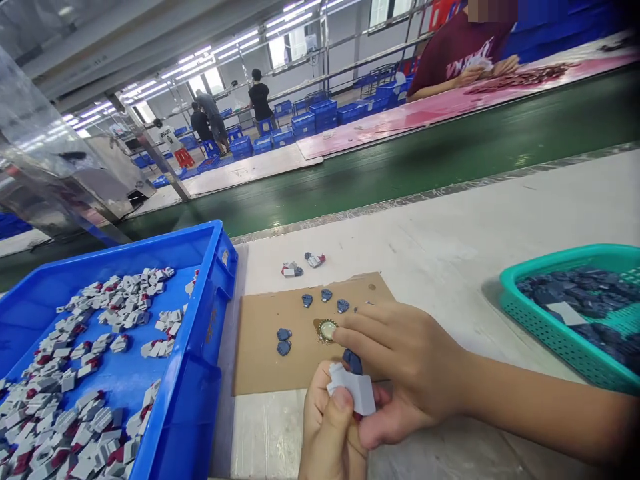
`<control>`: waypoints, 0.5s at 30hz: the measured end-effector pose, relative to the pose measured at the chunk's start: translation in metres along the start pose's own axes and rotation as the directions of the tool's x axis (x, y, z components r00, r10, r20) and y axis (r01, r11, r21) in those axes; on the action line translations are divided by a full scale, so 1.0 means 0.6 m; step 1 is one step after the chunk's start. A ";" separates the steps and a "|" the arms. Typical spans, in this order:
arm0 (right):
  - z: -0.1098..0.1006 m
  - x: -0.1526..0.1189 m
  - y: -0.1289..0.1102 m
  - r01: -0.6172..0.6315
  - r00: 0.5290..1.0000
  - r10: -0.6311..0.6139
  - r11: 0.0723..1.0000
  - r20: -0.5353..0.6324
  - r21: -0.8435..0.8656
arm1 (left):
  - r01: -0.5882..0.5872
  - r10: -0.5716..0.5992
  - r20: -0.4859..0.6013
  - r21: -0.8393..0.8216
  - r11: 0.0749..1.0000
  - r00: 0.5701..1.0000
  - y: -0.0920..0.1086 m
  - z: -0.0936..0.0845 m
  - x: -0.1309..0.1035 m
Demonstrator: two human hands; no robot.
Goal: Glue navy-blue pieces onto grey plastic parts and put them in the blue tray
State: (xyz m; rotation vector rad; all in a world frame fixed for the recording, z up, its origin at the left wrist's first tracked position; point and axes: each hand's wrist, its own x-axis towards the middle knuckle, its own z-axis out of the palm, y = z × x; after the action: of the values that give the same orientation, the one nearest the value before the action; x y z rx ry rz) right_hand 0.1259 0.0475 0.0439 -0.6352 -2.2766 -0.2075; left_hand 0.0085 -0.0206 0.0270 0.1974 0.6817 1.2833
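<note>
Pinching a light grey piece (361, 395) in the left hand (327, 427), with the thumb pressed on top and fingers curled beneath. Showing a little dark red at its lower edge. Stretching the right hand (415, 363) over from the right, with fingers extended and thumb well apart from them, close to the grey piece. Cannot tell whether gripping the dark blue part (353, 362) under those fingers, just beyond the grey piece. Reaching with right fingertips to the rim of a crimped round cap (327, 329), on a cardboard sheet (265, 373) ahead of the left hand. Seeing more dark blue pieces (283, 348) on the cardboard, beyond and left of the hands. Farther ahead, on the white tabletop (450, 227), two small assembled pieces (291, 269). Left of the hands, a blue bin (190, 393) of grey and red pieces (80, 387); right, beyond the right forearm, a teal basket (515, 313) of dark pieces (595, 290). Farthest ahead, past a green belt (300, 207), a person in maroon (460, 50).
</note>
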 end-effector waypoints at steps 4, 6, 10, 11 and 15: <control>-0.003 -0.002 -0.005 0.022 0.999 -0.023 1.000 -0.041 -0.019 | 0.006 -0.016 -0.109 -0.098 0.995 0.994 -0.010 0.000 -0.005; -0.004 -0.004 -0.008 0.017 0.999 -0.018 1.000 -0.049 -0.016 | -0.004 -0.016 -0.142 -0.141 0.990 0.990 -0.015 -0.003 -0.006; -0.003 -0.005 -0.014 0.003 0.999 -0.004 1.000 -0.044 -0.012 | -0.007 -0.021 -0.175 -0.156 0.988 0.984 -0.020 -0.013 -0.007; -0.002 -0.006 -0.015 0.001 0.999 -0.001 1.000 -0.044 -0.015 | 0.003 -0.032 -0.174 -0.163 0.987 0.984 -0.020 -0.016 -0.007; 0.004 -0.009 -0.016 0.024 0.999 -0.024 1.000 -0.044 -0.002 | 0.038 -0.055 -0.132 -0.128 0.991 0.990 -0.018 -0.028 -0.009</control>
State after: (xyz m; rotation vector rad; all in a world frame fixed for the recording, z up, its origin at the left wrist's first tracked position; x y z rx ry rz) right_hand 0.1230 0.0380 0.0388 -0.5987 -2.2430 -0.2326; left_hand 0.0067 -0.0326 0.0102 -0.0084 0.7143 1.2977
